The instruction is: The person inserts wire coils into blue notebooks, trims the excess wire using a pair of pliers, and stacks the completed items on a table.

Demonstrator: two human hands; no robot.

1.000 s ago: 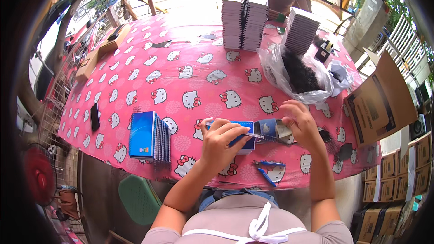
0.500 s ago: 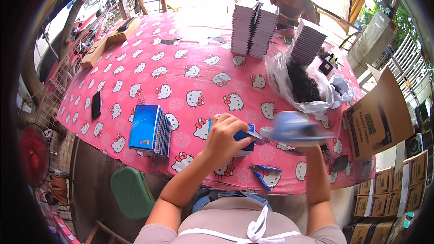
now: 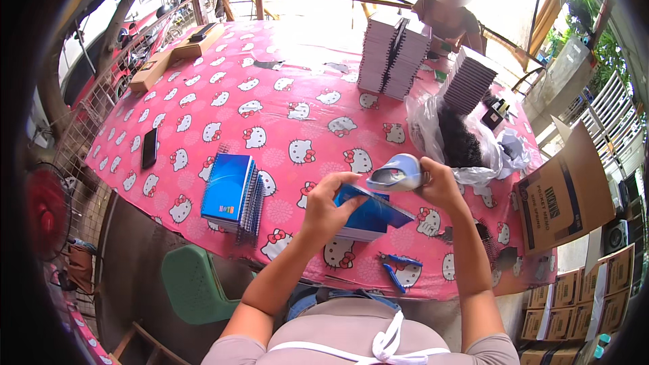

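My left hand (image 3: 328,203) pinches the edge of a blue-covered notebook (image 3: 382,213), which is tilted over a short stack of notebooks (image 3: 355,232). In my right hand (image 3: 439,182) is a rounded light-blue and white tool (image 3: 395,173) with a loop-like opening; its exact kind is unclear. The tool hangs just above the notebook's far edge. Blue-handled pliers (image 3: 399,272) lie near the table's front edge. To the left sits a stack of blue spiral notebooks (image 3: 230,189) with dark coils along the side.
A pink patterned cloth (image 3: 284,182) covers the table. Tall stacks of coil-bound pads (image 3: 392,57) stand at the back, near a seated person (image 3: 449,20). A plastic bag with black coils (image 3: 460,138), an open carton (image 3: 564,189) and small bottles (image 3: 497,113) are at right; a phone (image 3: 149,148) lies left.
My right hand has brought the blue and white tool leftward to the notebook from a blurred swing. The notebook under my left hand is now lifted and tilted. The whole view has shifted slightly.
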